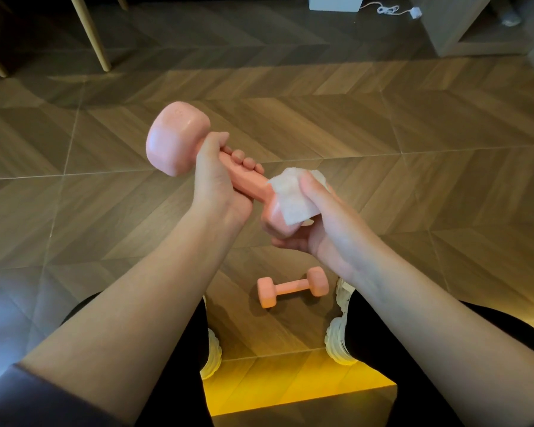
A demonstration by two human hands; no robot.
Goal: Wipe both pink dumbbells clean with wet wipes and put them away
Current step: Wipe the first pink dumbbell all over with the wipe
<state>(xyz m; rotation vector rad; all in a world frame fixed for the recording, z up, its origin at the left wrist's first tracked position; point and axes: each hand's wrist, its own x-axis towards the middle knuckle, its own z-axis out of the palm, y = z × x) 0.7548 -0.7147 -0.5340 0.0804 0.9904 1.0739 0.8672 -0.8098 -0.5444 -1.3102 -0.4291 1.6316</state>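
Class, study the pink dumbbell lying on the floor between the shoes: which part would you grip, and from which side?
Grip the floor dumbbell by its thin middle bar, from above. It lies flat, and its wider heads likely keep the bar off the floor, leaving room for fingers to curl round.

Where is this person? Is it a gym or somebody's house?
Probably a room in a home, not a gym. The brown chevron-patterned wood-look floor, the slim pale wooden furniture legs and the coiled white power cable lying by a boxy wooden cabinet all look domestic.
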